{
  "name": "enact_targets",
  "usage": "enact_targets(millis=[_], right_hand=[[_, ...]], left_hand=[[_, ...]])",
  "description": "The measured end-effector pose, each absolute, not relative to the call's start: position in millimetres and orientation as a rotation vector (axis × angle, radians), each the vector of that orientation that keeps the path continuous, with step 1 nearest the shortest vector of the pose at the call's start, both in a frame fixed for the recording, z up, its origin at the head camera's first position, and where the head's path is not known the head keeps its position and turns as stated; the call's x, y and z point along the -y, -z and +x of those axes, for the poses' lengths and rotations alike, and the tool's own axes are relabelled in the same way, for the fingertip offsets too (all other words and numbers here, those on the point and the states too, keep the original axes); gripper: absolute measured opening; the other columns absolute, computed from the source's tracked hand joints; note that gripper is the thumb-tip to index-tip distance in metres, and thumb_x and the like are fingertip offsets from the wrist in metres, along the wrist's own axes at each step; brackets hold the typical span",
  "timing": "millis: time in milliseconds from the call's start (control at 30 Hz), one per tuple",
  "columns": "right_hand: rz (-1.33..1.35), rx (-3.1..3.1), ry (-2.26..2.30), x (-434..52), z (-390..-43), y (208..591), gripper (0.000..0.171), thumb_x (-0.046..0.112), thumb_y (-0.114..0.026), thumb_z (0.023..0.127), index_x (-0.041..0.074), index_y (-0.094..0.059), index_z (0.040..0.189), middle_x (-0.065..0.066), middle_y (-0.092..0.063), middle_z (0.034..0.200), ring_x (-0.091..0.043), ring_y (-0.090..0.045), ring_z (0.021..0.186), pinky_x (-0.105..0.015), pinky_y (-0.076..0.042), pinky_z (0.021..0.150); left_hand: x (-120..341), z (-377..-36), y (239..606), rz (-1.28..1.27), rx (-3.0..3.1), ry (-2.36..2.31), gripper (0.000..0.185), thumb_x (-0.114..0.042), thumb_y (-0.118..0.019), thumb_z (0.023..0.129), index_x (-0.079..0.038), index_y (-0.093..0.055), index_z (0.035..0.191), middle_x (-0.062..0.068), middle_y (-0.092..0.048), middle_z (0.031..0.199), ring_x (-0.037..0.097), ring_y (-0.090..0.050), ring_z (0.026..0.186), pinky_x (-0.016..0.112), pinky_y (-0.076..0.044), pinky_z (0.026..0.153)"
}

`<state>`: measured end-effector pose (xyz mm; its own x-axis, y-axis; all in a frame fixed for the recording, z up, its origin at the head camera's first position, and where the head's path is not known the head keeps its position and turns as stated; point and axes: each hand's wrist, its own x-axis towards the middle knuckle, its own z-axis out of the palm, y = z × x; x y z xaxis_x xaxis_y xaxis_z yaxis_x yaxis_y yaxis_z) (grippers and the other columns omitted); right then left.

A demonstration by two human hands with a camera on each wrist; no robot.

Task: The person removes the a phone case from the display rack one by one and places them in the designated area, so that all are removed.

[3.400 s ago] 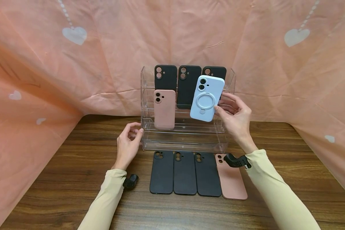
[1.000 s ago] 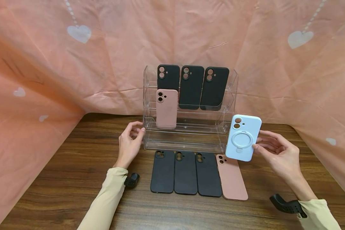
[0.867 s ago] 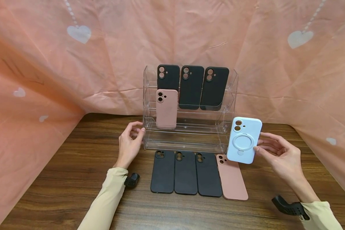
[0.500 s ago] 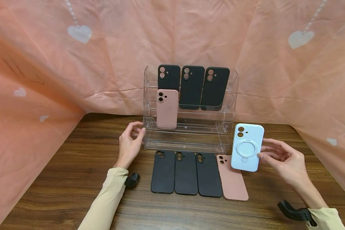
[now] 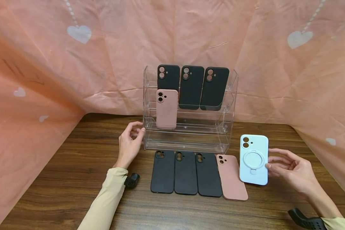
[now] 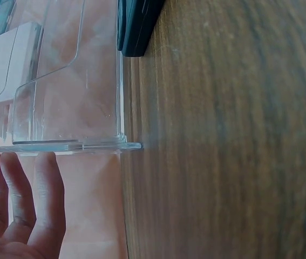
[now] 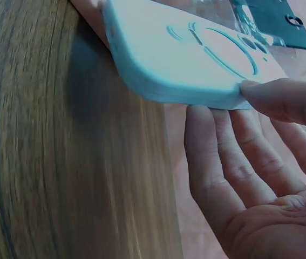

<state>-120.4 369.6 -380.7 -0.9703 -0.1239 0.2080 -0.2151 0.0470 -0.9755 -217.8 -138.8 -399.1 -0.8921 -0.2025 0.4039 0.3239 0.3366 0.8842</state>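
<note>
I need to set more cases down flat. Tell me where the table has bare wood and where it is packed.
Bare wood lies left of the leftmost black case, beyond the left hand, and along the near edge in front of the row. It is crowded from the clear rack forward: four cases lie edge to edge, and the light blue case in the right hand sits just beside the pink case.

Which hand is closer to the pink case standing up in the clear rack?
Left. The left hand touches the clear rack beside the upright pink case. The right hand is far off, holding the light blue case.
</note>
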Motion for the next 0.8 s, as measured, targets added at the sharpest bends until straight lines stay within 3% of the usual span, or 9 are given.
enact_targets(millis=[533, 800], right_hand=[[0.293, 2.508, -2.153, -401.5, -111.0, 389.6, 0.052, -0.014, -0.055, 0.097, 0.023, -0.065, 0.133, 0.002, -0.078, 0.106, -0.012, -0.076, 0.092, -0.036, -0.066, 0.071], [0.176, 2.677, -2.044, -402.5, -117.1, 392.0, 0.05, -0.007, -0.059, 0.099, 0.035, -0.066, 0.125, 0.006, -0.077, 0.103, -0.012, -0.075, 0.089, -0.034, -0.066, 0.071]], left_hand=[[139.3, -218.1, 400.4, -0.109, 2.163, 1.573, 0.019, -0.018, -0.069, 0.098, -0.015, -0.07, 0.117, 0.012, -0.066, 0.089, 0.037, -0.07, 0.076, 0.022, -0.059, 0.054], [139.3, -218.2, 400.8, -0.115, 2.16, 1.572, 0.019, -0.018, -0.069, 0.098, -0.015, -0.07, 0.117, 0.012, -0.065, 0.089, 0.038, -0.071, 0.075, 0.023, -0.059, 0.054]])
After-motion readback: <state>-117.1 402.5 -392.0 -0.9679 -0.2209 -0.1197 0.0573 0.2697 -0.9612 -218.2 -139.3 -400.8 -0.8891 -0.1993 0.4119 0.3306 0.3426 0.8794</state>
